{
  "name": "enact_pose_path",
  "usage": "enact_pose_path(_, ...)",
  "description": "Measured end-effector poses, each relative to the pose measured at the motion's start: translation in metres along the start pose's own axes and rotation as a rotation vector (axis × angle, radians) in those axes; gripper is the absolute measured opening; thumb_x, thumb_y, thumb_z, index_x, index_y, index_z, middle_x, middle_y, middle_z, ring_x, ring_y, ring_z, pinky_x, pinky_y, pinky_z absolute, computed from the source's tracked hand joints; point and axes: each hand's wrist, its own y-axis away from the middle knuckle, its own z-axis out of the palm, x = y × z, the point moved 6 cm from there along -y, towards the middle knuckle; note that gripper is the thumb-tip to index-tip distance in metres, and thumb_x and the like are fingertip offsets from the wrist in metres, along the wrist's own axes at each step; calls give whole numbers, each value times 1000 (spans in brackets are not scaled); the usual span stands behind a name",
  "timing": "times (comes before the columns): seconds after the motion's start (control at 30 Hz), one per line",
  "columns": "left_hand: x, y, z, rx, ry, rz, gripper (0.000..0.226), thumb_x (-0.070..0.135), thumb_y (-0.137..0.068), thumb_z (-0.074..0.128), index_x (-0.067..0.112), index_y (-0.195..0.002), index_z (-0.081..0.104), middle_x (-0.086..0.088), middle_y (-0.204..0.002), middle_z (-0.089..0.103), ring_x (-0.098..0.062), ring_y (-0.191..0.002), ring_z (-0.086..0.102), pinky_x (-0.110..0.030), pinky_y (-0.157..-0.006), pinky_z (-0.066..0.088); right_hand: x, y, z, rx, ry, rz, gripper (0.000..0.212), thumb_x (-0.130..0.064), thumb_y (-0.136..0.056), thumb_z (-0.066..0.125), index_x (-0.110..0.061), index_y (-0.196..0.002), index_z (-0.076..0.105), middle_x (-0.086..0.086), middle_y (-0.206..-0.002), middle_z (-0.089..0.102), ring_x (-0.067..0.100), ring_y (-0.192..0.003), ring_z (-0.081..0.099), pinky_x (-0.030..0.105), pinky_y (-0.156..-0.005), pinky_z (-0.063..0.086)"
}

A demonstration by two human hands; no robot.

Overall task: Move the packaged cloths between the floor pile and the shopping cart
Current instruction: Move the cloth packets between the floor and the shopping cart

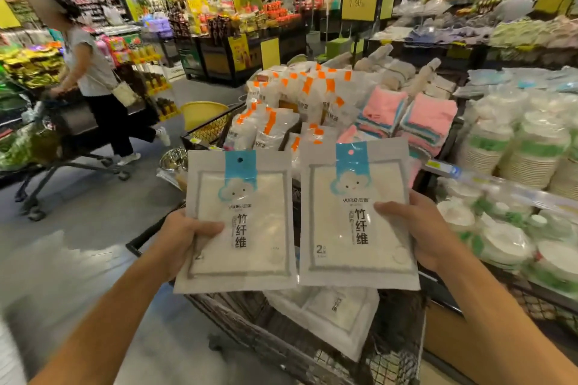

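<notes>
My left hand point(184, 237) grips a packaged white cloth point(247, 247) with a blue header by its left edge, thumb across the front. My right hand point(419, 228) grips a second packaged cloth point(347, 228) of the same kind by its right edge. Both packs are upright, side by side, held above the black wire shopping cart point(250, 331). More packs of the same cloth point(331, 316) lie inside the cart below them. No floor pile shows in the head view.
Ahead is a display bin of white packs with orange labels point(297, 100) and folded pink cloths point(428, 119). Shelves with wrapped paper bowls point(513, 153) run along the right. At left a person point(93, 81) pushes another cart point(62, 147) over the grey floor.
</notes>
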Motion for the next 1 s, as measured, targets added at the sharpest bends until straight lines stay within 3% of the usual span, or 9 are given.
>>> enact_pose_path(0.13,-11,-44,15,26,-64,-62,33,-10,-76,69,-4,-109,66,-19,-96,78,-33,-80,77,-37,-57,62,21,-37,-18,10,-85,82,31,1,-92,66,-7,-122,66,18,-108,78,37,-94,77,47,-71,65)
enact_pose_path(0.3,-47,-100,25,47,-112,-173,30,-13,-76,69,-5,-105,67,-23,-96,76,-39,-82,75,-38,-56,61,66,-60,-43,76,-81,179,33,0,-95,64,-1,-128,64,22,-114,76,41,-100,75,54,-82,63)
enact_pose_path(0.5,-108,-172,30,7,-170,-270,35,-12,-74,75,-1,-106,70,-19,-97,78,-39,-88,75,-47,-73,62,130,-70,-61,244,-129,310,31,1,-94,64,-3,-124,65,20,-110,77,39,-97,76,49,-76,65)
enact_pose_path(0.67,-177,-222,34,-141,-184,-398,40,-9,-73,75,-3,-112,68,-23,-106,75,-42,-92,74,-61,-87,57,189,-69,-55,359,-113,411,36,-2,-94,66,-5,-130,62,21,-112,77,41,-101,75,58,-88,60)
enact_pose_path(0.87,-272,-282,36,-228,-196,-533,42,-13,-71,74,-5,-111,67,-22,-101,76,-43,-89,74,-50,-72,62,279,-73,-51,488,-108,547,34,-7,-96,65,-7,-130,60,19,-111,77,40,-99,76,60,-84,61)
enact_pose_path(1.0,-331,-315,38,-278,-261,-574,51,-6,-61,83,0,-110,70,-19,-103,77,-38,-90,75,-46,-73,61,341,-87,-52,551,-114,617,30,-4,-97,63,-3,-127,60,20,-106,78,39,-93,77,47,-67,65)
